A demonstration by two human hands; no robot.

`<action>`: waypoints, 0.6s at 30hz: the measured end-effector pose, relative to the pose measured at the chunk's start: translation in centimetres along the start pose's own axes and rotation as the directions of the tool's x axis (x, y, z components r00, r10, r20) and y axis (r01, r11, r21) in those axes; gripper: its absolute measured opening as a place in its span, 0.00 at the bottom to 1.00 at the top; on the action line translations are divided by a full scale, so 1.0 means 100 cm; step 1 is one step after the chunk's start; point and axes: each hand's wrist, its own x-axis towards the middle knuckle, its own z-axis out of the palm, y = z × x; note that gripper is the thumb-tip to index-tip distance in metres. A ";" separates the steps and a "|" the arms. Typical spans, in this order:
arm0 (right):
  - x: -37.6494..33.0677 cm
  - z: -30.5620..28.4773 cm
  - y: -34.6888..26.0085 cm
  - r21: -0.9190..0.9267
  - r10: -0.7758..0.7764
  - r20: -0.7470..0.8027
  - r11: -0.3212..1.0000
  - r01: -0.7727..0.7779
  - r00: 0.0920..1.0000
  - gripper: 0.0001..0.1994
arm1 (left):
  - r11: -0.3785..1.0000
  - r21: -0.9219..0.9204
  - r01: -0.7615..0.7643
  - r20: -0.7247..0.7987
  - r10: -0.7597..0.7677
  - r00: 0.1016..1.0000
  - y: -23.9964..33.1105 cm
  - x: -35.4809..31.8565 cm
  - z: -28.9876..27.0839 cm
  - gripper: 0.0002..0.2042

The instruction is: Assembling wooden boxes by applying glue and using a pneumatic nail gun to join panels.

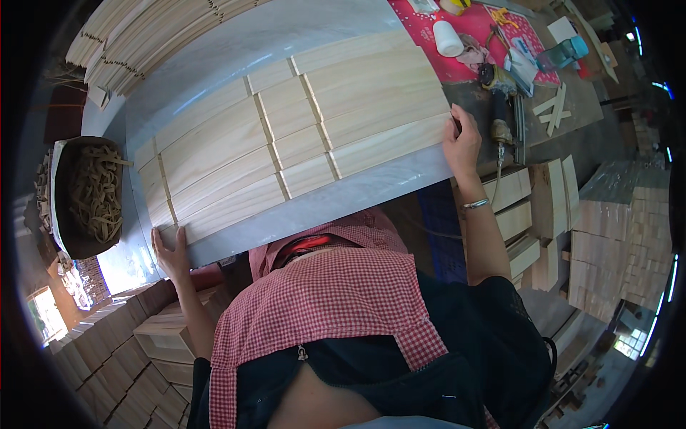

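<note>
Several pale grooved wooden boards (371, 86) lie side by side on the grey tabletop (321, 200), their cross grooves roughly in line. At the left end, near corner, my left hand (170, 252) has its fingers and thumb against the nearest board. My right hand (463, 143) is curled round the right end of the boards, thumb and fingers pressed to the edge. Between both hands the boards stay flat on the table. The fingertips of my right hand are partly hidden.
A bin of wood strips (96, 193) stands at the left. Stacked slats (143, 43) lie at the far left. On a red cloth (471, 32) rest a white bottle (448, 38) and small items. A power tool (498, 100) with a hose lies right; wood stacks (614, 243) stand beyond.
</note>
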 end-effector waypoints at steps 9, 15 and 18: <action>0.015 0.000 0.001 -0.112 -0.006 0.014 0.994 0.008 1.000 0.21 | 0.998 0.047 -0.042 -0.009 0.042 0.999 -0.005 0.009 0.002 0.38; 0.047 0.030 0.000 -0.068 -0.063 -0.055 0.996 0.060 0.996 0.21 | 0.996 0.095 -0.004 -0.129 0.016 0.991 0.018 0.045 0.011 0.34; 0.048 0.039 0.005 -0.056 -0.036 -0.049 0.998 0.033 0.998 0.20 | 0.995 0.101 -0.023 -0.109 0.034 0.993 0.015 0.055 0.019 0.33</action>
